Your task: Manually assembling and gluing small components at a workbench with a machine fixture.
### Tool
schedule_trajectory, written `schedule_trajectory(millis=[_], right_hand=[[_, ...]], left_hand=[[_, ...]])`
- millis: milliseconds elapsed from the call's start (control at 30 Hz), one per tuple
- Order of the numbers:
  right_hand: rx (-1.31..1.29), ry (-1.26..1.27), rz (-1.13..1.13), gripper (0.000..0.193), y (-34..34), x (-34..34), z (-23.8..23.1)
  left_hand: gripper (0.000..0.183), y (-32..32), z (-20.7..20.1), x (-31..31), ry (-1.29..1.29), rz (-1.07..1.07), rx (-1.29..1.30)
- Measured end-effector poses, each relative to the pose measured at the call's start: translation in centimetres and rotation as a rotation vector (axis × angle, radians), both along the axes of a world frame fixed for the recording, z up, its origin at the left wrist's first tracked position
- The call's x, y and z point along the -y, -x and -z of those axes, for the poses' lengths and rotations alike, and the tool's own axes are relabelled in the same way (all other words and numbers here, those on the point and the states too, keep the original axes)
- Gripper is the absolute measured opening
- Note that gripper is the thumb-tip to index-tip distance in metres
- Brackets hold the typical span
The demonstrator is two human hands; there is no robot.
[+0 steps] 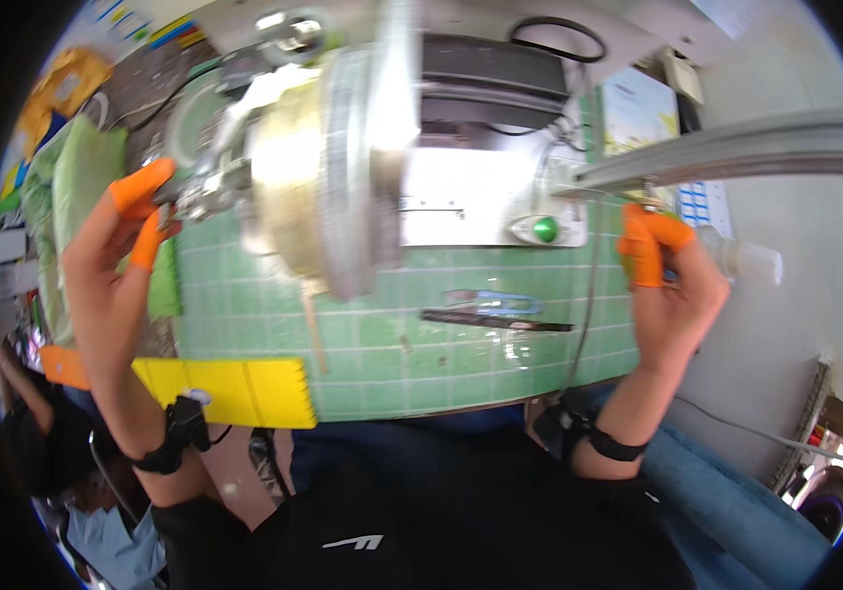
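My left hand [126, 226], with orange finger cots on the fingertips, pinches a small dark-tipped metal fitting [185, 192] at the left end of a bench machine. Beside that fitting is the machine's pale yellow round drum [289, 177], blurred, with a grey disc [348, 177] against it. On the other side my right hand [672, 261], also in orange finger cots, is closed just below a metal rail [736, 157]. A small metal piece [649, 195] shows between the rail and those fingertips; what they grip is largely hidden.
A green gridded mat [392, 364] covers the bench. Blue-handled thread snips [500, 302] and a dark slim tool [495, 322] lie on it. Behind them is a metal base with a green button [544, 230]. A yellow notched board [225, 391] lies near my left forearm. A person [33, 423] is at far left.
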State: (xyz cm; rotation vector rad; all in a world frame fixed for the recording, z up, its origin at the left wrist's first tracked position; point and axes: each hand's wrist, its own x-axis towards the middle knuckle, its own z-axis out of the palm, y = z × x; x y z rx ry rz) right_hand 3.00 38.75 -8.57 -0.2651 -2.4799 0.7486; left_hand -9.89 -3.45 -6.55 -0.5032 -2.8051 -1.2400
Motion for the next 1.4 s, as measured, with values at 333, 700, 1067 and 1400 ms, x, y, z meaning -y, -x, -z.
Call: schedule_trajectory(millis=[333, 700, 1067, 1400], right_hand=[[-0.196, 0.019, -0.094, 0.028, -3.2, 3.1, -3.9], [-0.048, 0.354, -1.084, 0.03, 2.9, 22.8, -1.0], [-0.095, 1.232, -0.52, 0.052, 7.0, 25.7, 3.8], [-0.173, 1.308, -0.437, 0.014, 7.8, 26.1, 5.8]], left_hand=[[0.026, -2.6, -0.7, 9.2, 0.41, -0.181, 0.007], [0.054, 4.8, -1.1, -0.9, -0.28, 0.494, 0.123], [0.06, 4.9, -2.1, -1.3, -0.306, 0.371, 0.157], [0.048, 7.5, -7.5, -4.3, -0.217, 0.553, 0.142]])
